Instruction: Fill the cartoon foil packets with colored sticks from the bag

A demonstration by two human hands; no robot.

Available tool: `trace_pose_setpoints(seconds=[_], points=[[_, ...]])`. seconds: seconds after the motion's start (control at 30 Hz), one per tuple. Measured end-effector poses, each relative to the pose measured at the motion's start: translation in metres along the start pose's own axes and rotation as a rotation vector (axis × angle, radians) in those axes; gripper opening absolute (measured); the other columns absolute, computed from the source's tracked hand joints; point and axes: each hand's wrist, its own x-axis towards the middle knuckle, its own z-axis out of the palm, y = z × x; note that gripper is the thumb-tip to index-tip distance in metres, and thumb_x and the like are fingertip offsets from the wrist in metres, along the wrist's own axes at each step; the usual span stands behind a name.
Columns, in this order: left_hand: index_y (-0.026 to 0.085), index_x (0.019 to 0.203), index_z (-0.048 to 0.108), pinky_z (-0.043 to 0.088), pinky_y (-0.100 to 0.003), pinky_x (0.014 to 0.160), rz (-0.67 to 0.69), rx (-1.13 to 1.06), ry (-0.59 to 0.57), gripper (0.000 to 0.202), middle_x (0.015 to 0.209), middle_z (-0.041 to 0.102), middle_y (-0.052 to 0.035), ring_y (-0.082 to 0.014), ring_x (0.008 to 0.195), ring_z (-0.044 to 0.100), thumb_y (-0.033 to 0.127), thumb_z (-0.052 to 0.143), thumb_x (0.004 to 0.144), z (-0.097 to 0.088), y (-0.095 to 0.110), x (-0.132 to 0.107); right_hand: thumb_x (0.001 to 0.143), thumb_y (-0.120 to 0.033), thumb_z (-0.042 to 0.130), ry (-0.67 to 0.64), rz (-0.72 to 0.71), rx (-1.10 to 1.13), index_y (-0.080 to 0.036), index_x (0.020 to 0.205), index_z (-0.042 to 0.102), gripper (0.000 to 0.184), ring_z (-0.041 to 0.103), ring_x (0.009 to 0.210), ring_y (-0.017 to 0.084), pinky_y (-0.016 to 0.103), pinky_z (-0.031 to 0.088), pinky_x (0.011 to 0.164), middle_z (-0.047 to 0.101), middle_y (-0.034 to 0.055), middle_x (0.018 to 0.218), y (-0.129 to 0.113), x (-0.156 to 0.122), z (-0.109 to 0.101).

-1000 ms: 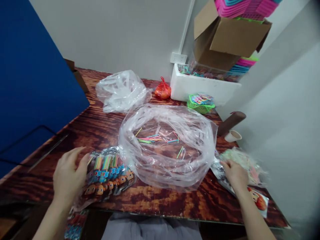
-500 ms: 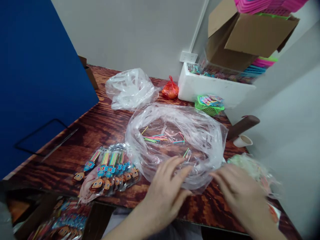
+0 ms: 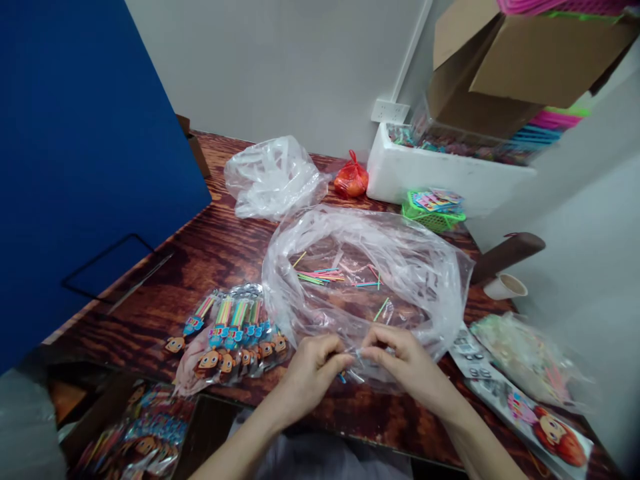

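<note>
Right hand (image 3: pixel 407 362) came inward, pinching clear plastic (image 3: pixel 358 354).

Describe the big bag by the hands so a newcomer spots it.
On the brown table, look just beyond the left hand and right hand. The bag there is clear and spread in a wide ring. Unlike the crumpled bag farther back to the left, it has loose coloured sticks in its middle.

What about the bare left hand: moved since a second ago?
Yes. Against the brown wood-grain table, the left hand moved right: from the left end of the flat clear plastic stick packets to the near side of the round clear plastic bag.
</note>
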Motion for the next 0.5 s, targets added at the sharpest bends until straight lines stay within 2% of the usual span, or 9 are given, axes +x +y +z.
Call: trace_pose_setpoints(seconds=[0.1,0.17,0.27,0.33,0.37,0.43,0.5], points=[[0.017,0.062,0.048,0.028,-0.024,0.058,-0.026,-0.015,-0.015,0.036,0.060,0.046,0.0033,-0.0109,0.059,0.041,0.035,0.048,0.093,0.000,-0.008,0.002,0.093,-0.041,0.052,0.101,0.012,-0.020,-0.019,0.059,0.041,0.042,0.042,0.060,0.012,0.025,0.029,0.058,0.041,-0.0039,0.060,0.012,0.007,0.010],[0.017,0.069,0.055,0.031,-0.023,0.061,-0.039,-0.029,-0.006,0.031,0.065,0.051,0.0026,-0.0118,0.063,0.045,0.034,0.046,0.094,-0.003,-0.012,0.003,0.093,-0.044,0.050,0.146,-0.001,-0.030,-0.019,0.057,0.037,0.046,0.040,0.059,0.012,0.025,0.028,0.058,0.039,-0.0041,0.059,0.020,0.011,0.016],[0.017,0.075,0.057,0.033,-0.023,0.062,-0.099,-0.058,0.061,0.022,0.068,0.053,0.0026,-0.0128,0.067,0.047,0.032,0.050,0.090,-0.011,-0.020,0.003,0.095,-0.047,0.044,0.067,0.015,0.043,-0.019,0.060,0.043,0.045,0.042,0.058,0.012,0.024,0.030,0.056,0.042,-0.0038,0.059,0.031,0.029,0.018],[0.017,0.071,0.055,0.034,-0.023,0.061,-0.141,-0.066,0.113,0.027,0.065,0.051,0.0026,-0.0130,0.065,0.046,0.035,0.050,0.090,-0.015,-0.028,0.003,0.098,-0.044,0.038,0.047,0.013,0.046,-0.019,0.067,0.052,0.042,0.047,0.059,0.014,0.025,0.035,0.058,0.049,-0.0023,0.061,0.039,0.055,0.018],[0.016,0.070,0.056,0.034,-0.023,0.061,-0.153,-0.068,0.126,0.029,0.064,0.051,0.0023,-0.0132,0.065,0.046,0.036,0.049,0.090,-0.016,-0.031,0.002,0.099,-0.040,0.036,0.075,-0.004,-0.011,-0.018,0.073,0.057,0.040,0.051,0.064,0.015,0.026,0.039,0.062,0.055,-0.0005,0.066,0.044,0.071,0.018],[0.016,0.072,0.059,0.035,-0.023,0.063,-0.159,-0.069,0.141,0.031,0.066,0.053,0.0014,-0.0138,0.066,0.047,0.038,0.047,0.091,-0.016,-0.038,0.001,0.097,-0.030,0.041,0.163,-0.070,-0.279,-0.017,0.084,0.063,0.029,0.056,0.083,0.019,0.030,0.042,0.078,0.063,0.0055,0.086,0.051,0.107,0.019],[0.016,0.073,0.061,0.037,-0.024,0.065,-0.161,-0.064,0.146,0.031,0.068,0.055,0.0005,-0.0146,0.069,0.048,0.038,0.047,0.090,-0.016,-0.042,0.000,0.094,-0.026,0.047,0.179,-0.100,-0.585,-0.015,0.094,0.065,0.021,0.053,0.101,0.024,0.035,0.039,0.090,0.063,0.0115,0.104,0.054,0.141,0.023]])
